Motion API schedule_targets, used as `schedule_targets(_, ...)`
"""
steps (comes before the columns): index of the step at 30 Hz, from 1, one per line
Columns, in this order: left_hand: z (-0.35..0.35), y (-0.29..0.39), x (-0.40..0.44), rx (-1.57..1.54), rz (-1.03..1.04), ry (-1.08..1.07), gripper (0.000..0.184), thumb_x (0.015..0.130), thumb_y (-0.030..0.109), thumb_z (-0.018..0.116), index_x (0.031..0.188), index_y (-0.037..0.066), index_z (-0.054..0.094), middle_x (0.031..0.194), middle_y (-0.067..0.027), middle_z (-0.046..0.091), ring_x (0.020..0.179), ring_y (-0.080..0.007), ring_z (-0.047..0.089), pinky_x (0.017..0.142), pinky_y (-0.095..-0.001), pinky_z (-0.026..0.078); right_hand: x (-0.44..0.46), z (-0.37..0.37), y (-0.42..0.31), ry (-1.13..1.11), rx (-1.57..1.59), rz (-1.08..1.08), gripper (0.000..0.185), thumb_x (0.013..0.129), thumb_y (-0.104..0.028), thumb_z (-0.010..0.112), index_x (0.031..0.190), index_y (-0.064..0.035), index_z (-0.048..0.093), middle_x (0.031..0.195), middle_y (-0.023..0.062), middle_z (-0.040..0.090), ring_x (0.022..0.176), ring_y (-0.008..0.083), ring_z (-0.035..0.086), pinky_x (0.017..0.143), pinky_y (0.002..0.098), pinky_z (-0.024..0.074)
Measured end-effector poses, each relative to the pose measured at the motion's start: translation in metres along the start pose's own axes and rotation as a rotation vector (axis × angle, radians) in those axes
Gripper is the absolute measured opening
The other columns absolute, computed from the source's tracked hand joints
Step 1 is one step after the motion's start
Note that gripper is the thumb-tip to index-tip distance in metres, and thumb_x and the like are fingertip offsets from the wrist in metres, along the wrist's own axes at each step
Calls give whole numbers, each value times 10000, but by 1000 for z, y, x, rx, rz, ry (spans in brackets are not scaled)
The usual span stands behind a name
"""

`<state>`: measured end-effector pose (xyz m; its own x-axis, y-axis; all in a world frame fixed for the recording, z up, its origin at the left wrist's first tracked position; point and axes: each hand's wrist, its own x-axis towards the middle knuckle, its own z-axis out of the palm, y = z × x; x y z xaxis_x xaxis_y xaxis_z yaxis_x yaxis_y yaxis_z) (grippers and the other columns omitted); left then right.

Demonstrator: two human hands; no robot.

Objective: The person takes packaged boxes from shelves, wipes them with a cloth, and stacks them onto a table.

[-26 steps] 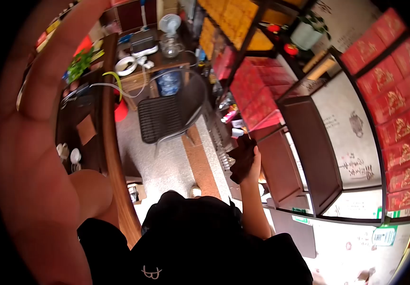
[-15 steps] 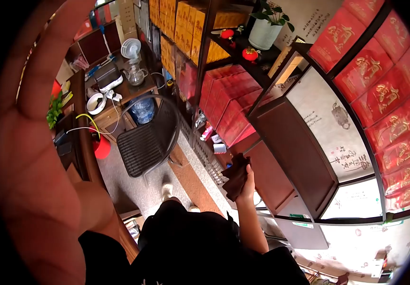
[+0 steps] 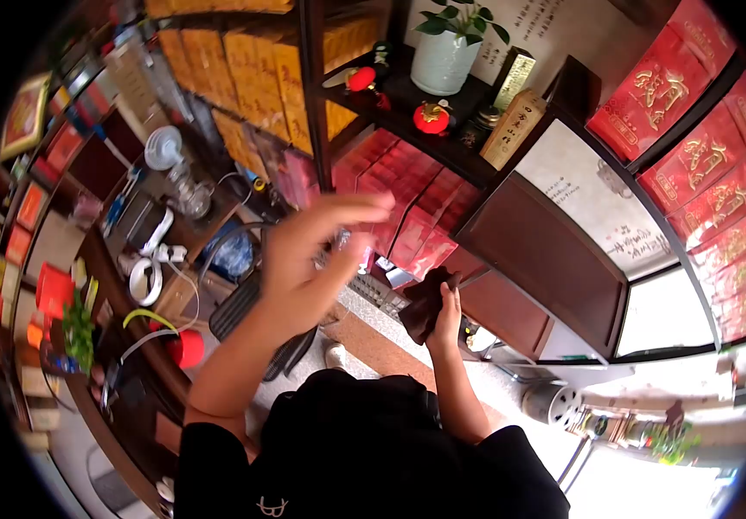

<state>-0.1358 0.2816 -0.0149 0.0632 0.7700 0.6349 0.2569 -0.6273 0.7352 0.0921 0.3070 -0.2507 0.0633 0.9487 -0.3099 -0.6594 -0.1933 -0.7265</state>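
My left hand [image 3: 316,259] is raised in front of my chest, a little blurred, with its thumb and fingers apart and nothing between them. Behind it are red boxes [image 3: 425,203] on a low shelf. My right hand [image 3: 448,316] is closed around a dark brown cloth [image 3: 425,307], which hangs bunched from the fingers beside a dark brown cabinet panel [image 3: 502,307].
A black chair [image 3: 239,303] stands on the floor to the left, by a desk with a small fan [image 3: 163,149]. A potted plant [image 3: 442,62] and red ornaments [image 3: 431,118] sit on the dark shelf ahead. Red packages [image 3: 662,86] line the right side.
My left hand has moved from close to the camera at the left to the middle, above the chair. The view has swung, bringing the shelf nearer. My right hand still holds the cloth.
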Motion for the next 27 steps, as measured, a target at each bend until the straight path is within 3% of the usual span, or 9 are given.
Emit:
schedule_targets(1,20,-33,-1,51,-86,5,139,886,57,634,999,-4,689,1106,-136,703,1008,-237,679,889,-336,520,2,8,-1,72,44,-28,403,984,-243,522,1364,-118,479,1152,70,607,989,205,640,839,341,534)
schedule_targets(4,63,-119,-11,340,167,-183,210,829,14,653,1035,25,690,1081,-105,695,914,-289,661,792,-384,539,7,0,10,110,126,-75,468,962,-236,478,1410,-119,419,1187,79,588,1022,233,632,875,371,529)
schedule_targets(7,106,-169,-11,489,222,-358,361,806,72,661,1154,-12,618,1284,-126,600,1186,-291,562,972,-384,488,-1,-15,13,180,137,-144,450,948,-285,493,1340,-63,490,1150,107,641,1060,274,633,947,389,500)
schedule_targets(12,144,-199,-10,516,313,-412,467,804,176,698,1204,-29,570,1345,-155,548,1307,-349,462,1067,-433,418,-31,-5,-13,191,-188,-281,346,968,-162,504,1293,-49,467,1132,56,565,1055,137,531,938,292,431)
schedule_targets(17,146,-197,-43,443,268,-258,453,773,283,764,1118,36,604,1269,-104,576,1259,-362,482,1035,-477,411,-26,-34,-2,153,-583,-256,378,964,-99,552,1323,8,499,1163,64,611,1060,144,561,946,272,427)
schedule_targets(21,158,-196,-80,312,203,-23,472,629,155,846,993,52,564,1117,-150,560,1122,-360,536,891,-467,455,-6,-33,14,75,-657,-223,449,963,-92,531,1395,9,461,1256,97,598,1162,151,536,1004,285,399)
schedule_targets(24,183,-203,-101,151,-7,77,471,632,132,836,1006,40,567,1117,-152,533,1095,-388,540,885,-462,478,-2,-20,7,27,-670,-259,499,948,-71,483,1439,2,425,1322,117,575,1232,148,499,1057,282,353)
schedule_targets(26,189,-190,-92,10,-197,381,508,621,159,831,1036,19,575,1074,-170,581,1041,-384,580,856,-431,498,-4,-20,-1,0,-613,-207,498,939,-66,487,1429,8,436,1323,103,573,1229,147,499,1059,278,348)
schedule_targets(27,188,-192,-89,19,-196,385,508,621,159,831,1036,19,575,1074,-170,581,1041,-384,580,856,-431,498,-5,-20,-4,-24,-562,-160,496,930,-61,490,1419,13,447,1323,90,571,1227,146,499,1060,274,344)
